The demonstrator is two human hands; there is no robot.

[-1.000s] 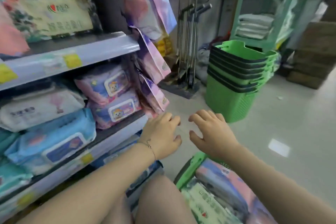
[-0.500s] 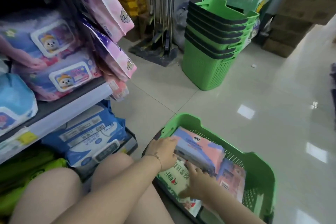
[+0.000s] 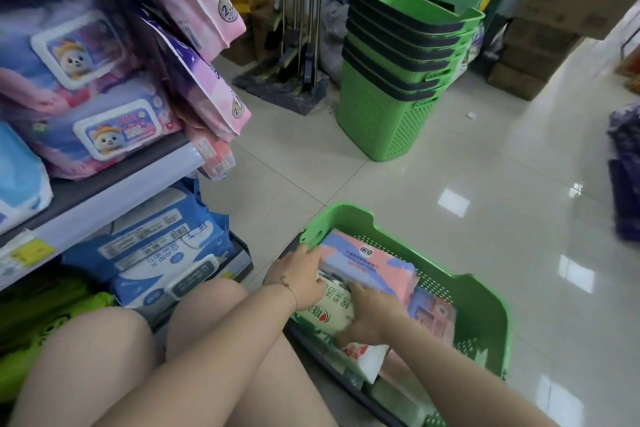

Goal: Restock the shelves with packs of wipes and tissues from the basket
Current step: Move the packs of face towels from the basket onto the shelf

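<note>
A green basket [image 3: 481, 291] sits on the floor in front of my knees, holding several packs. A pink and blue tissue pack [image 3: 369, 262] lies on top, and my left hand [image 3: 301, 279] grips its near left end. My right hand [image 3: 372, 310] holds the same pack's near edge from below, resting on a cream and green pack [image 3: 325, 312]. A second pink pack [image 3: 434, 317] lies further right in the basket. The shelves [image 3: 114, 191] at my left carry baby wipes packs [image 3: 104, 125] and blue wipes packs [image 3: 162, 253].
A stack of green baskets [image 3: 398, 80] stands on the tiled floor ahead. Pink hanging packs [image 3: 204, 10] jut out from the shelf end. Mop stands [image 3: 294, 80] and cardboard boxes [image 3: 554, 28] line the back. A dark purple bundle [image 3: 627, 166] is at the right edge.
My view dropped from the shelves to the basket. Both hands came down from mid-air into the basket and took hold of the pink and blue pack.
</note>
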